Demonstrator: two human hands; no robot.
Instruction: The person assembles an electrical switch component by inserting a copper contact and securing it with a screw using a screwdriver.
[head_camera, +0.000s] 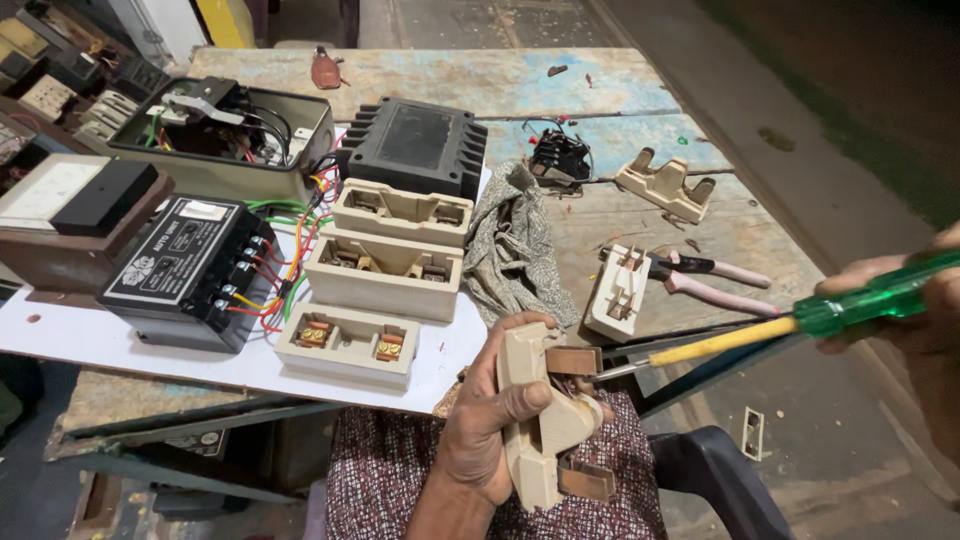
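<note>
My left hand (485, 420) grips a cream fuse carrier (540, 415) with copper blades at its top and bottom, held upright over my lap. My right hand (915, 310) holds a screwdriver (760, 335) with a green handle and yellow shaft sleeve. Its metal tip touches the carrier near the upper copper blade. Three cream fuse bases (385, 275) sit in a row on the white board (110, 345) to the left of the carrier.
A black meter unit (185, 265) with coloured wires, an open metal switch box (225, 135), a black finned box (415, 145), a grey cloth (510, 245), another fuse carrier (617, 292), pink-handled pliers (705, 280) and a cream holder (668, 185) lie on the worn wooden table (560, 85).
</note>
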